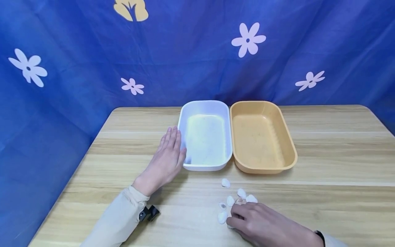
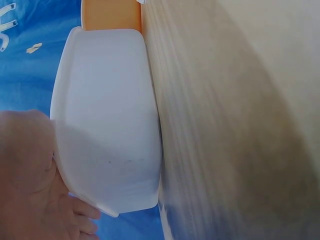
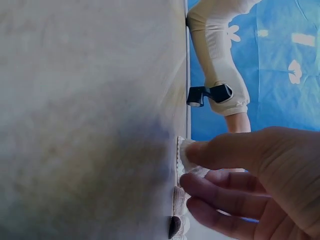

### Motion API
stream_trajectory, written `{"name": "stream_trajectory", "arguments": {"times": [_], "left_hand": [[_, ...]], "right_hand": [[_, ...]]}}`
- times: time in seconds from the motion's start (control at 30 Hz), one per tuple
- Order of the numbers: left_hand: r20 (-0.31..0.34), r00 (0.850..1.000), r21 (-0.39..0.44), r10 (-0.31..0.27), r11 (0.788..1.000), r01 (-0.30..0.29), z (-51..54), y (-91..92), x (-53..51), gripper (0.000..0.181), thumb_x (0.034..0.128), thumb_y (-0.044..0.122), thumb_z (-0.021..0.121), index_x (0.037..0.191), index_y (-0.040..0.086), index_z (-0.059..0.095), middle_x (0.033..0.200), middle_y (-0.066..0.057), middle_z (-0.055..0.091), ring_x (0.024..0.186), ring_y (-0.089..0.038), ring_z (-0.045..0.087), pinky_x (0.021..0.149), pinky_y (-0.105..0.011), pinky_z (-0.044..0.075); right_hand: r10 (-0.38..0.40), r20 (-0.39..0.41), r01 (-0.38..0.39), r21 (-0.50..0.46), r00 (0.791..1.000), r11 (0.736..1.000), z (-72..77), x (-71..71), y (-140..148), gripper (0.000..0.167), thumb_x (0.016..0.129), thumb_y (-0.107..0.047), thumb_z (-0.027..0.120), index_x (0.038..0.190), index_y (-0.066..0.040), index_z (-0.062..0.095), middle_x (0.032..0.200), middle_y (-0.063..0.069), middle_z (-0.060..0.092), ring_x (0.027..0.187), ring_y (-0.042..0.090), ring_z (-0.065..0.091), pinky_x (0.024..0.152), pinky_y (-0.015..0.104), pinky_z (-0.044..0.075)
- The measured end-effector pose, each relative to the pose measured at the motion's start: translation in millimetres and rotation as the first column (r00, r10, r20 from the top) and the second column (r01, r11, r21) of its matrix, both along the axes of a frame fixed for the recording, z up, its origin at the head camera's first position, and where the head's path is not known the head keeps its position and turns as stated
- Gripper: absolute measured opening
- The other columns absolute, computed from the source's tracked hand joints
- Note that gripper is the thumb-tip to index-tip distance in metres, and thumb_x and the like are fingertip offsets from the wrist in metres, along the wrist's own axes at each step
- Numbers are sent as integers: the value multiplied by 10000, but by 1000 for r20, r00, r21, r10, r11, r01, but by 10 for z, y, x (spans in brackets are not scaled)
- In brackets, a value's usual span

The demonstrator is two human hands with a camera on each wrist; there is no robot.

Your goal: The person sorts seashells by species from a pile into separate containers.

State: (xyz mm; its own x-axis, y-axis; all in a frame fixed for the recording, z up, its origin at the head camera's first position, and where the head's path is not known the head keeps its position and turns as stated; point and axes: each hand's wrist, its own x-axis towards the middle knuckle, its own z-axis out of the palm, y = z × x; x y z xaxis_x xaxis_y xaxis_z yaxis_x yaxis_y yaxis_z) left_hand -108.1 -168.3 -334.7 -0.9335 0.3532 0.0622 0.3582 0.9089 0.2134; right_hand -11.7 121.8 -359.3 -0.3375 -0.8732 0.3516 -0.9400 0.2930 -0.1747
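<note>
shells (image 1: 241, 193) lie in a loose cluster at 5 o'clock from the white bin (image 1: 205, 167), and the right hand (image 1: 260, 223) is bent over them, fingers curled, thumb and forefinger seeming to pinch 1 pale shell (image 3: 183, 158) low at the wooden tabletop (image 1: 336, 164). the worry, to my eye, is that fingertip hold: so thin and ridged a piece could slip or flick away, and the bunched knuckles could brush its neighbours and scatter them, the stray shell (image 1: 225, 183) at 11 o'clock included. the left hand (image 1: 166, 156) has its fingers straight and together, gripping nothing, set against the white bin's rim between 8 and 9 o'clock; too much push there could shove it into the orange bin (image 1: 268, 170), which sits close up against it at 3 o'clock, and slide both. the white bin shows its pale floor, with a dim shade at 7 o'clock inside; the orange bin shows a smooth floor and a streak of glare, and i can make out no shell in either.
</note>
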Motion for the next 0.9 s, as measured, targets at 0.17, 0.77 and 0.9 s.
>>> {"name": "stream_trajectory", "arguments": {"times": [0.17,0.77,0.9], "left_hand": [[17,1000,-8,5,1000,-4,13,7,-13,620,1049,309,244,1484,-119,130,1570,-277,34,1457,-373,-31,1185,-491,47],[27,1000,-1,14,1000,-14,30,-27,7,621,1051,302,260,1480,-129,130,1568,-281,23,1455,-390,-16,1183,-504,56],[26,1000,10,7,1000,-7,39,-18,-7,621,1053,304,258,1482,-126,130,1570,-280,27,1457,-381,-21,1184,-495,48]], "right_hand": [[11,0,-11,-42,1000,999,8,-16,16,112,891,-110,661,878,-200,596,819,-118,464,722,-4,433,615,83,346],[-46,-8,42,-268,999,963,300,-408,-67,115,935,-107,623,1016,-103,704,980,-20,603,835,65,582,720,169,508],[-70,15,71,-276,997,959,317,-476,-118,171,856,-51,694,1017,-109,701,972,-21,611,826,61,586,714,174,511]]}}
